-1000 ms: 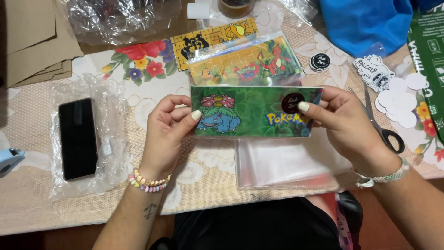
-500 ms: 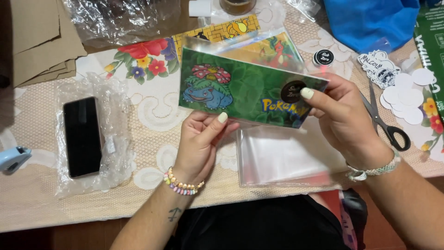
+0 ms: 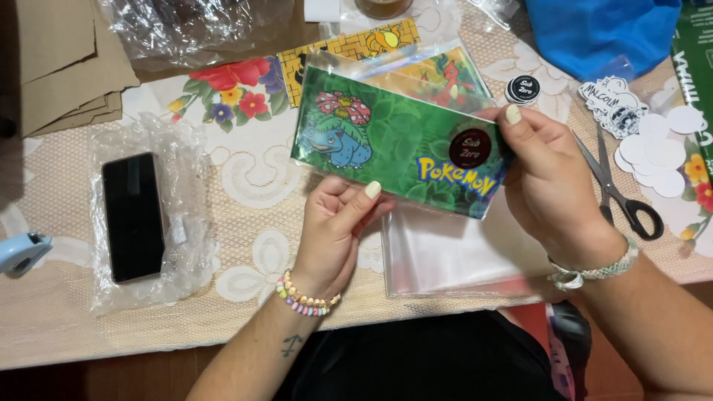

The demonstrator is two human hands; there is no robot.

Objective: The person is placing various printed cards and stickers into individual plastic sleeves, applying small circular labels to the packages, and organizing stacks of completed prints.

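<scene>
A long green printed card in a clear sleeve (image 3: 386, 137), with a cartoon creature and a dark round sticker on it, is held above the table, tilted down to the right. My left hand (image 3: 338, 226) supports its lower edge from underneath, thumb on the front. My right hand (image 3: 546, 178) grips its right end, thumb near the sticker. Under it lies a stack of clear plastic sleeves (image 3: 453, 256).
A black phone (image 3: 134, 215) rests on bubble wrap at left. More printed cards (image 3: 438, 70) lie behind the held one. Scissors (image 3: 620, 189), round white stickers (image 3: 661, 156), a dark sticker roll (image 3: 523, 89), cardboard (image 3: 63, 59) and a blue bag (image 3: 601, 33) surround the lace tablecloth (image 3: 252, 186).
Both hands raised the card off the table and tilted its left end up and away. My left hand slid from the card's left end to beneath its lower edge.
</scene>
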